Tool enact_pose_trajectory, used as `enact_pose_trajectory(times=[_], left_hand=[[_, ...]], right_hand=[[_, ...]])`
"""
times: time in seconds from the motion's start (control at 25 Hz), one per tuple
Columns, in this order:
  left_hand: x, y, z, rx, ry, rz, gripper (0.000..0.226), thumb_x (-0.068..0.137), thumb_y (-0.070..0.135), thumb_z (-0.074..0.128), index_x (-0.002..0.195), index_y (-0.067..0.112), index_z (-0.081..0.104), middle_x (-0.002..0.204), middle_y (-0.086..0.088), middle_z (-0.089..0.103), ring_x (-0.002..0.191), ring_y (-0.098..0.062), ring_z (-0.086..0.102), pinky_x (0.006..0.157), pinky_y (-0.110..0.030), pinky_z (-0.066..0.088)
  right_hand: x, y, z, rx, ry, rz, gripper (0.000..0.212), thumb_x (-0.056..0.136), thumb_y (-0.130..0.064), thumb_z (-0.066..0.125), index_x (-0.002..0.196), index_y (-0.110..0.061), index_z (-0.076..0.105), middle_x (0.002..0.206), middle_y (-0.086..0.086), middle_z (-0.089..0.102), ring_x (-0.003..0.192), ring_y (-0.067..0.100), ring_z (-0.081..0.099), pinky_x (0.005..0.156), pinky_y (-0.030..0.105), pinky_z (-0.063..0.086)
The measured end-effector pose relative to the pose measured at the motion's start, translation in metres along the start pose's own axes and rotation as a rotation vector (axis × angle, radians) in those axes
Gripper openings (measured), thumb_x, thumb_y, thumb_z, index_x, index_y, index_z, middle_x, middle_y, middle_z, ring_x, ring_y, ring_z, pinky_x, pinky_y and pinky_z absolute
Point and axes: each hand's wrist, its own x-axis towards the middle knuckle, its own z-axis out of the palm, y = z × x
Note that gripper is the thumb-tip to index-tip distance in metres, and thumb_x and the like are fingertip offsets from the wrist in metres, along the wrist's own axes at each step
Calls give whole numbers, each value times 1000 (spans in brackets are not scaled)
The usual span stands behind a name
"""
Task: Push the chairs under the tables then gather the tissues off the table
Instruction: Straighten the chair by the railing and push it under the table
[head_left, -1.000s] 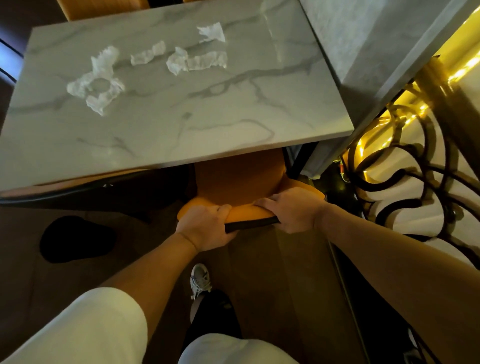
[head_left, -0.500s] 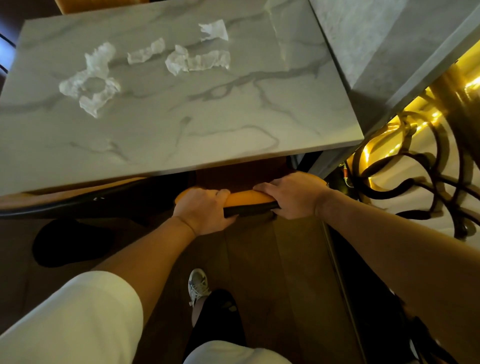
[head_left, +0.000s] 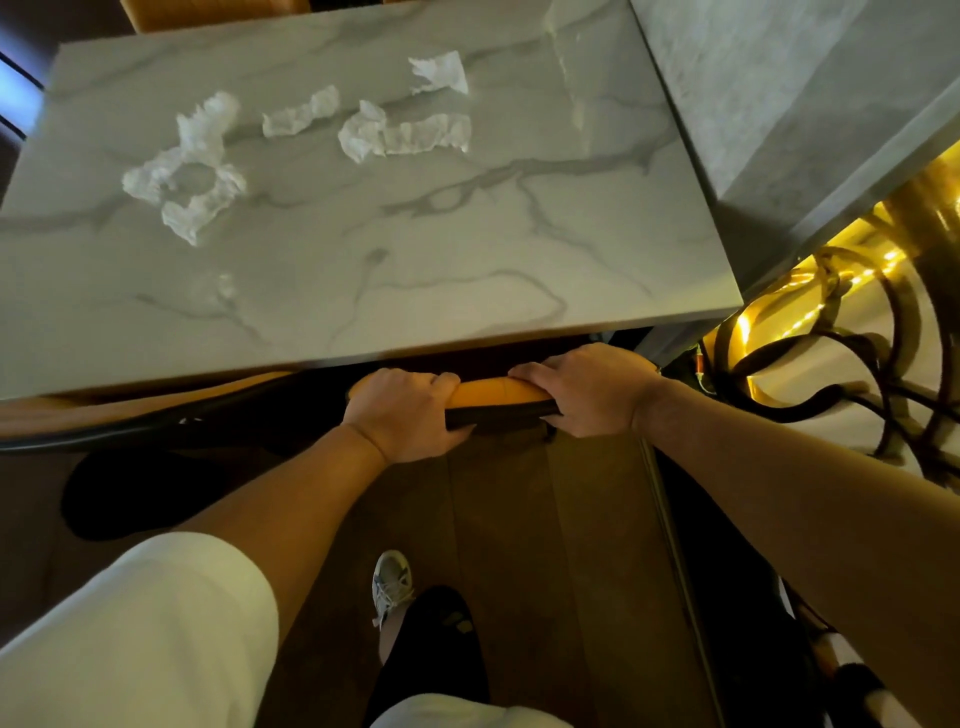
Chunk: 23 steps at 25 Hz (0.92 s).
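Observation:
An orange chair (head_left: 501, 391) stands at the near edge of the grey marble table (head_left: 441, 270); only the top of its backrest shows, the seat is hidden under the tabletop. My left hand (head_left: 405, 413) and my right hand (head_left: 587, 387) both grip that backrest top, side by side. Several crumpled white tissues lie on the far half of the table: a ring-shaped clump (head_left: 187, 171) at the left, a small strip (head_left: 301, 111), a longer piece (head_left: 405, 135) and a scrap (head_left: 439, 73) further back.
A second orange chair back (head_left: 156, 402) sits under the table's left near edge. A dark round shape (head_left: 130, 493) lies on the wooden floor. A marble ledge (head_left: 805, 104) and a lit gold-and-black railing (head_left: 841, 338) close the right side. My shoe (head_left: 392, 584) is below.
The chair has slid forward under the table with both hands on its backrest; the seat, visible a second ago, is now hidden beneath the tabletop.

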Motion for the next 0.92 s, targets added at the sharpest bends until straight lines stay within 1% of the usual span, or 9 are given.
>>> enact_pose_trajectory(times=[0.12,0.28,0.44,0.64,0.84,0.92], left_hand=[[7,-4,-1,7,1,3,78,81,78,21,125,25,58,101,8,70,81,-14,67,75,-37,56],[17,-8,-3,14,23,6,79,80,78,20,122,25,60,100,7,71,79,-16,67,72,-36,56],[26,-12,-5,20,22,3,77,80,78,21,120,25,61,97,7,71,77,-16,67,72,-37,57],[30,-15,-5,71,18,21,77,82,77,20,120,24,61,100,6,72,79,-16,67,72,-34,54],[32,-14,-8,116,-32,23,66,90,73,34,126,24,57,105,5,70,83,-17,66,78,-36,55],[32,-13,-9,113,-35,21,64,91,72,37,128,24,57,107,4,70,86,-18,66,79,-34,54]], right_hand=[[5,6,-1,-14,15,-7,62,97,-48,55,153,-31,34,117,-3,69,94,17,66,83,34,54],[14,15,-4,-41,9,-3,62,97,-49,56,153,-30,36,118,-2,68,96,19,67,81,35,55],[20,24,-8,-25,-12,5,63,96,-49,57,153,-31,35,116,-1,68,95,20,67,86,40,56],[23,27,-11,-45,-23,-28,64,97,-48,57,153,-28,35,120,0,68,98,20,67,89,39,55],[26,31,-11,-38,-31,-20,65,96,-49,58,153,-29,34,123,0,67,99,21,66,91,40,54],[26,31,-11,-34,-36,-14,64,96,-49,58,152,-30,35,124,0,67,98,21,67,90,39,54]])
